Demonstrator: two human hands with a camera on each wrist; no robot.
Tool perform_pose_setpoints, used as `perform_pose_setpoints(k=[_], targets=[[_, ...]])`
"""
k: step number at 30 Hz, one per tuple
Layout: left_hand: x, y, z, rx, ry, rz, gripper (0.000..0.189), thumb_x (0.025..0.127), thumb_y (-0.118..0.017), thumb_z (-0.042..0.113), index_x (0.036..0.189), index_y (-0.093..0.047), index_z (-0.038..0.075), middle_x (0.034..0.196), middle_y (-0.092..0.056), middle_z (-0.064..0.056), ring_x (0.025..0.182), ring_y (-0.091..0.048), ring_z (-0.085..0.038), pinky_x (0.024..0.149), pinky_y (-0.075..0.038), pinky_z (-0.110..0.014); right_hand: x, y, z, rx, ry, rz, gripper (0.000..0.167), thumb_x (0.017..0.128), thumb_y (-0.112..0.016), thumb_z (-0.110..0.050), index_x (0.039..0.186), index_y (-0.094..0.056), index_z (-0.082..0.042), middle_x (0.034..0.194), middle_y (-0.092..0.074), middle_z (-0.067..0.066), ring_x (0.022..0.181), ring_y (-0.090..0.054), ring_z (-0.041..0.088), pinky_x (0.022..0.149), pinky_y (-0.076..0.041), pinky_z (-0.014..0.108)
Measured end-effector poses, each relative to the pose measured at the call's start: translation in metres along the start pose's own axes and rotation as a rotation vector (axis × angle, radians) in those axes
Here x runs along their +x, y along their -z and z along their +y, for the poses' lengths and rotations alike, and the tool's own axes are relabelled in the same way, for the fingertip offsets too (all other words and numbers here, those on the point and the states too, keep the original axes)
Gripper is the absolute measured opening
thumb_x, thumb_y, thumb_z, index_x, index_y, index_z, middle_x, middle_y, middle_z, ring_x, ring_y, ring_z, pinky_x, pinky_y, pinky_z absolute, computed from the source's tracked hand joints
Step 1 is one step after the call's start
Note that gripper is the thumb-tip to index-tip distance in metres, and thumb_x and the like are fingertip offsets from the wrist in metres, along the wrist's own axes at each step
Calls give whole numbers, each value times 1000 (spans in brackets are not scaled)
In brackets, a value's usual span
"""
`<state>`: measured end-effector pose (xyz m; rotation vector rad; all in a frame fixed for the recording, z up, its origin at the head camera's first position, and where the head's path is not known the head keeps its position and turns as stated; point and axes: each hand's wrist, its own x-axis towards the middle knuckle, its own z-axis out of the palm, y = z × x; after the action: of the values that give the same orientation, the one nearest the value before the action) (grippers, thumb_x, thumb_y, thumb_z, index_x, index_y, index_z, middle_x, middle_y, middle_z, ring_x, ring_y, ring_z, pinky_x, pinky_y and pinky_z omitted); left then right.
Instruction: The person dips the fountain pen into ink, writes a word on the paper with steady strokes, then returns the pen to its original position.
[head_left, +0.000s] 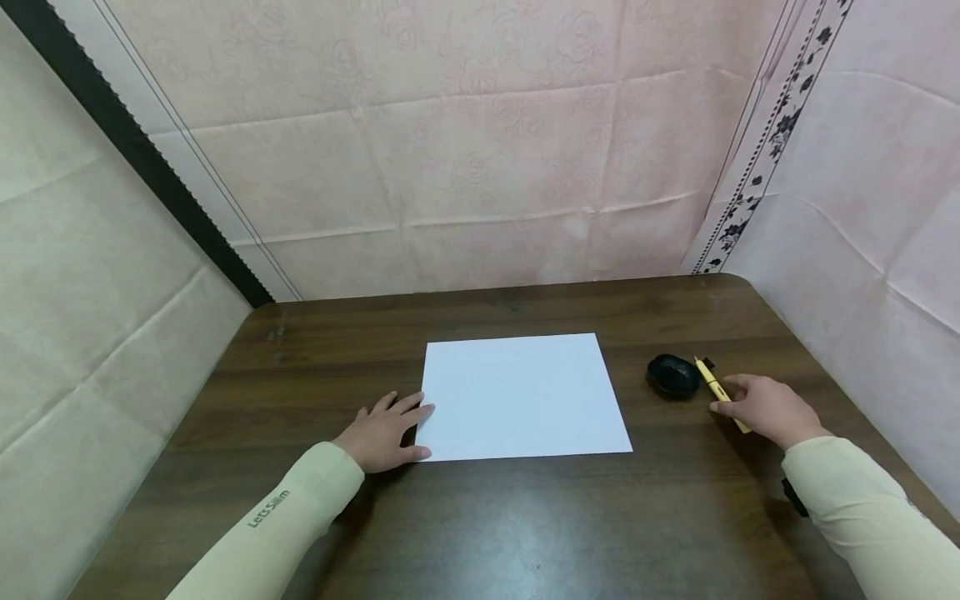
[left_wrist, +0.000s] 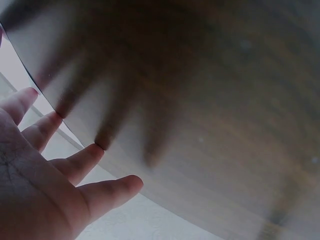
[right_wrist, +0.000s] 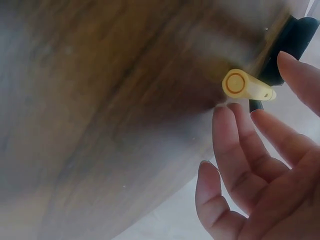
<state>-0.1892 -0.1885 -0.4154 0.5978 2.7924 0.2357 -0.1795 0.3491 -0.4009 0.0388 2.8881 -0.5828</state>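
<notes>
A white sheet of paper (head_left: pixel 525 400) lies flat on the table. My left hand (head_left: pixel 386 433) rests at its left edge, with fingers spread and the tips over the paper's margin. In the left wrist view, the fingers of the left hand (left_wrist: pixel 65 170) are extended against the dark wood. On the right, my right hand (head_left: pixel 772 408) reaches round a slim yellow marker (head_left: pixel 716 383). The right wrist view shows that marker (right_wrist: pixel 247 86) between the thumb and fingers of the right hand (right_wrist: pixel 260 165), with a gap on the thumb's side.
A small black bowl (head_left: pixel 673 377) stands just left of the marker, and a little black piece (head_left: pixel 708 363) sits by the marker's tip. The brown wooden table (head_left: pixel 525 525) is bordered by pale cloth hangings (head_left: pixel 480 150) at the back and both sides.
</notes>
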Motion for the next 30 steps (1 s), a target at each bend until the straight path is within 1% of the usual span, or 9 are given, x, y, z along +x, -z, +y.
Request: perform_pose_setpoints(k=[2,5,8,10,12,14,20,25,30], targets=[[0,0,0,0,-1,1,69,89,-65,46,149,-40,20,157,-29,-6,142,-22,-45,100,-24,-74,1,0,1,5,5,-2,72,86,-68,-39,132,-47,13,97,-66,21,77,-61,23,62,-46,39],[-1,0,0,1,-4,2,69,89,-65,46,149,-40,20,157,-29,-6,142,-22,-44,100,-24,-74,2,0,3,15,9,-7,71,87,-68,-39,130,-48,14,99,-66,22,80,-62,26,66,-47,43],[0,0,-1,3,-5,2,70,89,-66,46,149,-40,20,157,-29,-6,142,-22,-44,99,-25,-74,3,0,6,20,17,-5,70,88,-68,-38,128,-49,15,109,-62,31,91,-62,39,73,-48,53],[0,-1,-2,5,-5,3,69,89,-66,46,149,-40,21,157,-29,-5,142,-22,-44,99,-26,-74,3,-1,7,24,21,-3,68,88,-68,-38,127,-51,15,117,-58,35,100,-58,47,78,-46,58],[1,-2,-3,7,-7,3,69,89,-65,46,149,-40,21,157,-29,-5,142,-23,-44,98,-26,-74,3,-2,8,29,21,-2,66,88,-67,-36,126,-51,16,122,-54,37,106,-54,52,82,-44,61],[1,-2,-3,11,-8,5,69,89,-65,46,149,-40,21,157,-29,-5,142,-23,-44,98,-26,-74,3,-2,8,34,17,-3,65,88,-67,-35,126,-52,16,123,-53,38,108,-53,53,83,-44,61],[2,-3,-5,15,-8,7,69,90,-64,47,149,-40,21,158,-28,-5,142,-22,-44,98,-26,-74,5,-1,9,49,1,-8,63,89,-66,-36,124,-53,15,121,-54,37,104,-55,51,82,-44,60],[1,-3,-4,15,-10,6,70,89,-65,47,149,-40,22,157,-29,-5,142,-22,-44,98,-26,-75,6,-1,10,69,-12,-15,58,90,-66,-33,119,-56,15,113,-60,33,90,-59,38,77,-46,54],[1,-3,-2,19,-4,4,71,88,-65,48,149,-40,22,157,-29,-5,142,-22,-43,98,-27,-74,5,0,9,84,-16,-18,53,89,-67,-30,115,-58,15,103,-64,26,82,-59,29,73,-47,48]])
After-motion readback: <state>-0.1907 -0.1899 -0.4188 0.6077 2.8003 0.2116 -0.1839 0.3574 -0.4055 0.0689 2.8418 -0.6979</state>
